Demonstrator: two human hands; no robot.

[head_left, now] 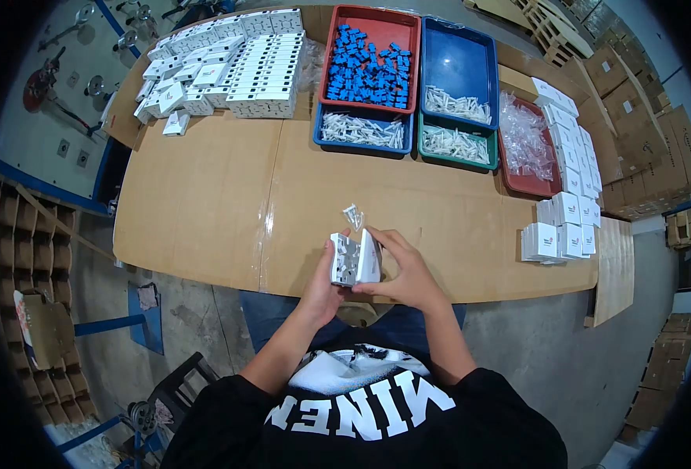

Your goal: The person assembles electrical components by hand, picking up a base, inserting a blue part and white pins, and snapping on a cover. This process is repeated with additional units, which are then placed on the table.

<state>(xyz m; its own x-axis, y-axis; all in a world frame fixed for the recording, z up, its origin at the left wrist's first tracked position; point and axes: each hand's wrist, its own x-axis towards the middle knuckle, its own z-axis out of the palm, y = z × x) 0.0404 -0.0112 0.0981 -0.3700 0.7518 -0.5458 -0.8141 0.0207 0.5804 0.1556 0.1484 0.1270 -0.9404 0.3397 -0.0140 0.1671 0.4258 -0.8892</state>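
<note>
Gripping the small white box (355,259), my left hand (323,283) cups its side and my right hand (409,275) pinches its open flap. A clear packet (352,215) lies just beyond my fingertips. Held over the table (204,195) edge, I judge a loosened pinch could drop the box floorward.

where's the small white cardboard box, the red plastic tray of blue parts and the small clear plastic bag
small white cardboard box (368,259), head view, its white right face
red plastic tray (370,16), head view, bare floor near far rim
small clear plastic bag (353,215), head view, middle of the bag
</note>
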